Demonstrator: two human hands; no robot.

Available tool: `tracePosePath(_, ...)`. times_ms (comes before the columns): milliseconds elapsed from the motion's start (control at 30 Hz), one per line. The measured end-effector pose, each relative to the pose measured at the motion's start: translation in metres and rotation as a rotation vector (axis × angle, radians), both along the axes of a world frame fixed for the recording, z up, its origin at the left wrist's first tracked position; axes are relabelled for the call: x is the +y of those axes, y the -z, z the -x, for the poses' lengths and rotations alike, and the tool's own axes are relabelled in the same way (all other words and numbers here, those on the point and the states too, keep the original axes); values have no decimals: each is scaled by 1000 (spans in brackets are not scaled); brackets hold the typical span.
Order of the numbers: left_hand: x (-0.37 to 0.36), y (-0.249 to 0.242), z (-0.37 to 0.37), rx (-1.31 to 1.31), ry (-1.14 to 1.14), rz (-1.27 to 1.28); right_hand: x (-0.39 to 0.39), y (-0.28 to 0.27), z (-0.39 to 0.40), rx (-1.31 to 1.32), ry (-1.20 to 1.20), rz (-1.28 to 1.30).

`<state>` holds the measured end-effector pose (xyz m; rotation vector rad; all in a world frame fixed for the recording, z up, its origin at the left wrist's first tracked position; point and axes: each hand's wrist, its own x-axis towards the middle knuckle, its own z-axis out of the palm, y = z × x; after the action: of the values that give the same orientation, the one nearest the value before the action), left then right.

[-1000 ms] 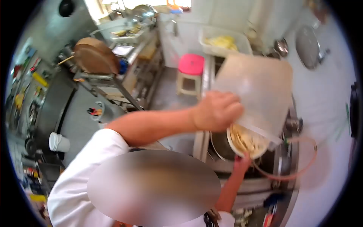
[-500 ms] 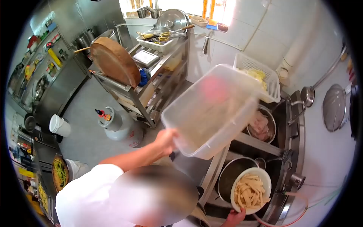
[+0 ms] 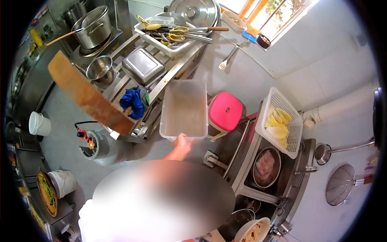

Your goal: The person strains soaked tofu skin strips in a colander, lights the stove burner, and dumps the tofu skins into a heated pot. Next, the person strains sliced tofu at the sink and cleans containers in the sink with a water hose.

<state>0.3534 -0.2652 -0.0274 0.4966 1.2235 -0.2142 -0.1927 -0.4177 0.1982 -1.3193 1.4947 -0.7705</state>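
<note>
Head view. A clear rectangular plastic tub (image 3: 184, 109) is held out over the floor by the left hand (image 3: 182, 142), which is clamped on the rim of its near short edge; the tub appears empty, its open side turned up toward the camera. The tub is seen just beside a pink-topped plastic stool (image 3: 225, 111) on its right and in front of a stainless steel rack (image 3: 161, 86) on its left.

The right hand is largely hidden at the bottom edge of the frame; whether it is closed or open cannot be told. Near that edge a white round bowl of pale cut strips (image 3: 252, 232) is seen, partly cut off.

On the rack are noted a blue cloth (image 3: 132, 101), a square steel lid (image 3: 143, 65), a small steel pot (image 3: 100, 69) and a white tray of utensils with yellow-handled scissors (image 3: 171, 35). A thick round wooden chopping board (image 3: 86, 95) is leaned against the rack on edge. Below it a grey gas cylinder (image 3: 96, 146) is stood on the floor.

To the right, a white perforated plastic basket of yellow vegetable pieces (image 3: 280, 121) is set over a steel sink (image 3: 282, 177), with a steel bowl of pale meat (image 3: 266, 166) in the basin.
</note>
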Motion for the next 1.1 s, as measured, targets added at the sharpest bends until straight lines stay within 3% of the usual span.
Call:
tracePosePath(200,-26,2,-77,10,-275,-16,-27,13,-104,-89,61,-237)
tracePosePath(500,-26,11,-180,-33,-579,-32,-38,26,-153,-24,56,-302)
tracePosePath(567,-27,18,-198,-20,-598,-68,-37,26,-154,-7,73,-309)
tracePosePath(667,-32,61,-218,-281,-617,79,-35,28,-152,12,92,-321)
tracePosePath(767,-39,52,-219,-143,-425,287,-31,28,-143,23,110,-336)
tracePosePath(867,-30,74,-228,-180,-360,377,-29,30,-132,18,137,-343)
tracePosePath(1000,7,122,-243,-453,-371,104,-21,34,-117,10,179,-359)
tracePosePath(1100,31,91,-244,-336,-357,255,-13,36,-109,11,207,-365)
